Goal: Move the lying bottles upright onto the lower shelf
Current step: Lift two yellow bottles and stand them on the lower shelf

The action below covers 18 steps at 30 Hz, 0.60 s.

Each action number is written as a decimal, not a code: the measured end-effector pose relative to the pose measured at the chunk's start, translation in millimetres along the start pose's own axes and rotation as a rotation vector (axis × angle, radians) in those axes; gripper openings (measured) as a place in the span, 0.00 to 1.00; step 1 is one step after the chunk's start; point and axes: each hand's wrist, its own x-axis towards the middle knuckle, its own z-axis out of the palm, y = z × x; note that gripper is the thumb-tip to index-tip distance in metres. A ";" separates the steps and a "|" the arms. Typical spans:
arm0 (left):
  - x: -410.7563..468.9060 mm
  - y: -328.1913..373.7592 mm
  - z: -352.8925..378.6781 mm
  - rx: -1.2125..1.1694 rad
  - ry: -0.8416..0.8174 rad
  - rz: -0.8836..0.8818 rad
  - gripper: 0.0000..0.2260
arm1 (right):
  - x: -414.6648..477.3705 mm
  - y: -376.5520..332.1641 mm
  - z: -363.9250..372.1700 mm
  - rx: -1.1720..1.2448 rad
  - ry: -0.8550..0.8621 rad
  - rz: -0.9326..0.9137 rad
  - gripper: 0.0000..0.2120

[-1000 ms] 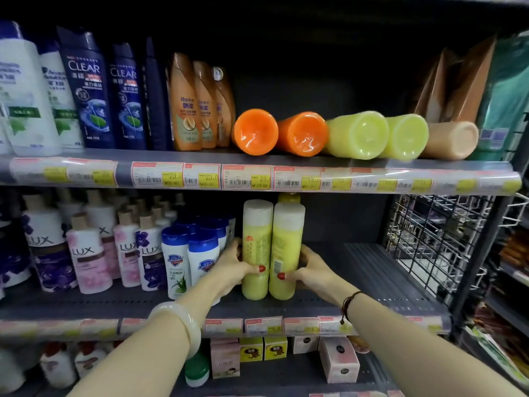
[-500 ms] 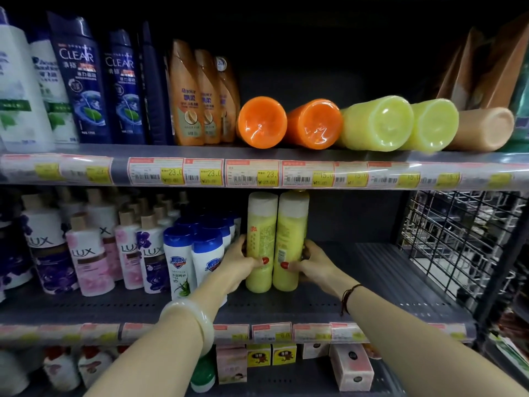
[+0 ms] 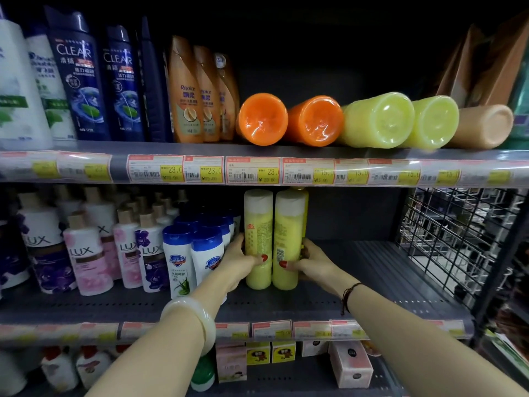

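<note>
Yellow bottles [image 3: 273,239] upright on lower shelf [image 3: 386,270]

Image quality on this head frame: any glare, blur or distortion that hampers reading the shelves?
Head view: wide-angle bowing curves the upper shelf edge; glare spots on the wrapped orange bottles and lying yellow-green bottles; price tags are soft, more blurred towards the sides; shelf back is very dark. Left hand and right hand on the upright yellow bottles are well lit, fairly sharp.
</note>
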 end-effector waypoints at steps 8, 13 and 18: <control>-6.5 11.7 9.4 0.057 0.076 -0.050 0.22 | -11.9 -11.8 3.2 -0.109 0.057 0.001 0.31; -16.9 24.9 8.5 0.205 0.144 -0.116 0.20 | -30.8 -28.7 -4.3 -0.330 0.045 0.025 0.28; -46.2 53.4 5.4 0.739 -0.091 -0.213 0.20 | -59.5 -51.2 -14.8 -0.516 -0.027 0.074 0.20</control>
